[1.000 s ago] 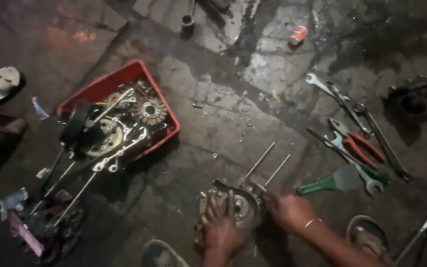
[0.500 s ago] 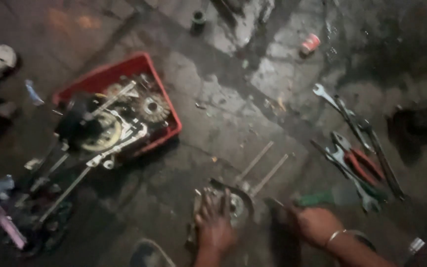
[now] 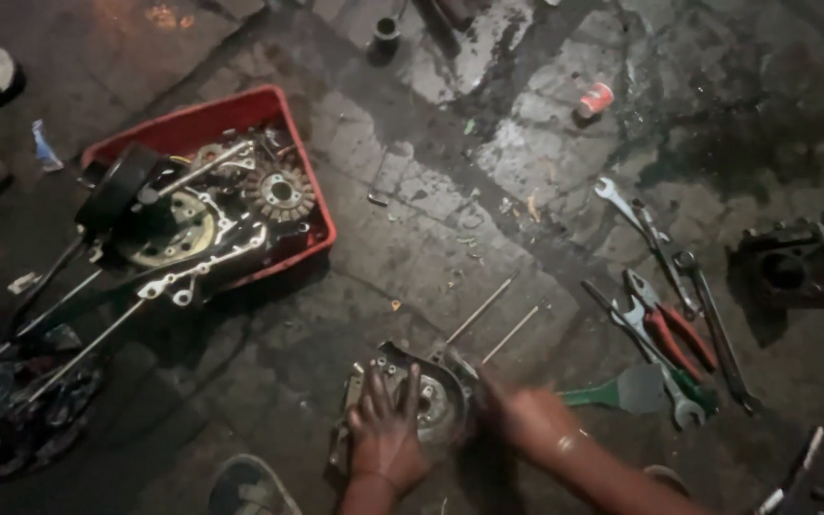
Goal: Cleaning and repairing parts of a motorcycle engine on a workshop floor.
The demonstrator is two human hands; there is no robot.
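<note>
A round metal engine case point(image 3: 445, 396) lies on the dirty floor at the bottom centre, with two long thin studs point(image 3: 481, 310) sticking out of it toward the upper right. My left hand point(image 3: 386, 434) rests on top of the case with fingers spread, holding it down. My right hand point(image 3: 531, 420) is blurred, close against the case's right side. I cannot tell whether it holds anything. A green-handled scraper point(image 3: 622, 391) lies just right of that hand.
A red tray point(image 3: 202, 116) full of engine parts and a gear stands at the left, long rods beside it. Red-handled pliers point(image 3: 681, 334) and wrenches point(image 3: 624, 202) lie at the right, a dark engine part point(image 3: 793, 269) beyond. A small red can point(image 3: 595, 98) sits up top.
My right hand went right toward the green-handled scraper and is now back against the case. My left hand stayed on the case. The view shifted slightly.
</note>
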